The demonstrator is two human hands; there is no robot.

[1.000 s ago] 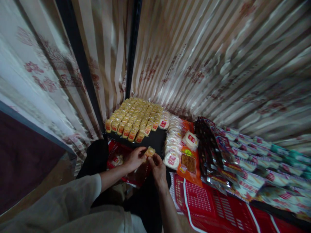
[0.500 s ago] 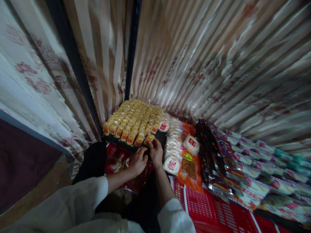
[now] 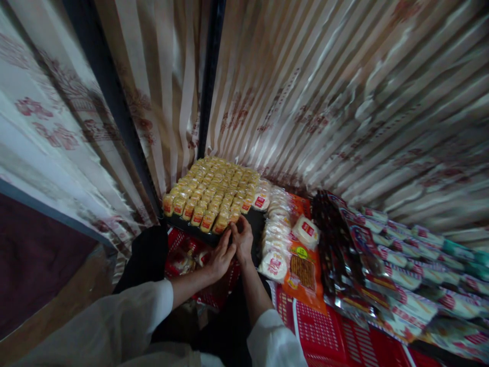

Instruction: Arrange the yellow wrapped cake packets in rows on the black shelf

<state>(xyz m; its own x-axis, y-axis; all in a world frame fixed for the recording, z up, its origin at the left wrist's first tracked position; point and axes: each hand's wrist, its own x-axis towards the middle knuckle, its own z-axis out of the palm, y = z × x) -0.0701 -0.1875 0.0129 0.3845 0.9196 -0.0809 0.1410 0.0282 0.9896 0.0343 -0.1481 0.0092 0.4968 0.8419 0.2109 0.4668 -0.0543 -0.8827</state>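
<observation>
Rows of small yellow wrapped cakes with red labels stand packed on a black tray. My right hand is at the right end of the front row, its thumb and fingertips closed on a wrapped cake, which they partly hide. Close beside it, my left hand has its fingers stretched toward the same end of the row, below the cakes. I see nothing held in the left hand. White round wrapped cakes form a column right of the tray.
An orange snack packet carries one white wrapped cake. Dark packets and white packets lie farther right. Red baskets are underneath. Behind stand a patterned curtain and a dark upright post.
The view has shifted slightly, moving the goods a little right. My left hand has moved up and right, closer to my right hand; the right fingers now hide more of the end cake.
</observation>
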